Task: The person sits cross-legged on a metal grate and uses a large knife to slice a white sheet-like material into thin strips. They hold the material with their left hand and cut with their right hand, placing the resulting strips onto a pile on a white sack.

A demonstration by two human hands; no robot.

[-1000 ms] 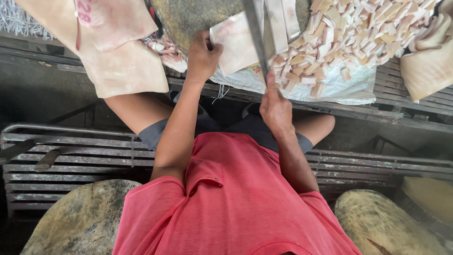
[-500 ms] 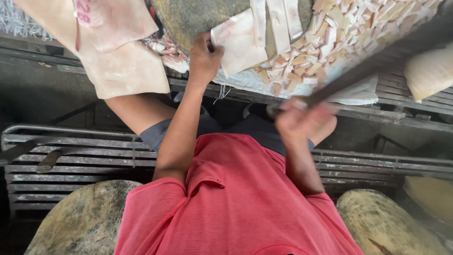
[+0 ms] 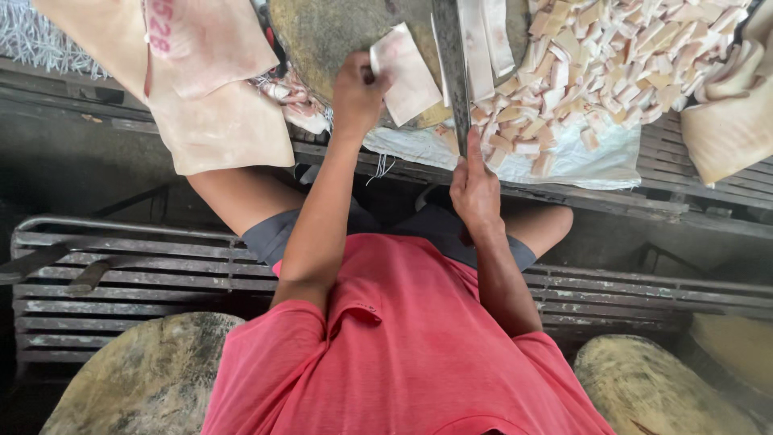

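A: Slatted metal bench (image 3: 145, 278) runs across the lower half of the head view, dark wet floor behind it. Two round stone-like blocks sit at the bottom corners, one left (image 3: 137, 379), one right (image 3: 652, 387). Person wears a red shirt (image 3: 394, 346) and dark shorts.

B: Work surface?

A: Round worn chopping block (image 3: 330, 36) at top centre. Pale slab piece (image 3: 407, 72) lies on its near edge. Long pale strips (image 3: 483, 36) lie just right of the blade. Heap of small cut pieces (image 3: 620, 64) on a white sheet (image 3: 596, 157), right of the block.

B: Hands?

A: Left hand (image 3: 357, 97) is clenched on the near corner of the slab piece, pinning it to the block. Right hand (image 3: 475, 189) is wrapped round the handle of a long cleaver (image 3: 451, 64), index finger stretched along the spine. Blade stands edge-down, between slab piece and strips. Can't tell if the edge touches the block.

B: Anything else around?

A: Big pale skin sheet (image 3: 201, 97) with a red stamp hangs over the edge at top left. Another folded pale sheet (image 3: 725, 121) at far right. White netting (image 3: 40, 40) in the top-left corner.
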